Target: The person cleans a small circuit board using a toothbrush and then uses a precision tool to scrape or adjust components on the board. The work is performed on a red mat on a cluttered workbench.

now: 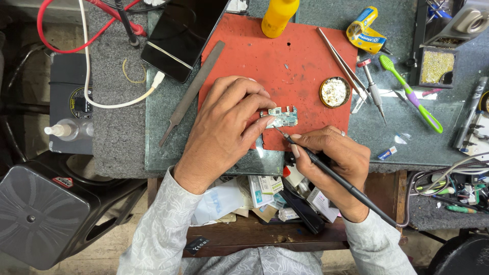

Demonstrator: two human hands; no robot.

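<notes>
Looking down at my desk (pixel 214 153), I see my left hand (pixel 224 127) pinning a small circuit board (pixel 281 116) to the red mat (pixel 285 66), fingers closed on its edge so it cannot slide. My right hand (pixel 336 163) is clamped pen-style around a soldering iron (pixel 331 175), tip touching the board's lower edge. A flux tin (pixel 334 91) and tweezers (pixel 344 63) lie just beside, within reach.

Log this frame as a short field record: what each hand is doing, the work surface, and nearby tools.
left hand: fingers pin a small circuit board to the mat
right hand: grips a soldering iron like a pen, tip at the board's lower edge
surface: red mat on a glass-topped bench
nearby: metal file, tweezers, round tin, green toothbrush, yellow bottle, dark phone
</notes>
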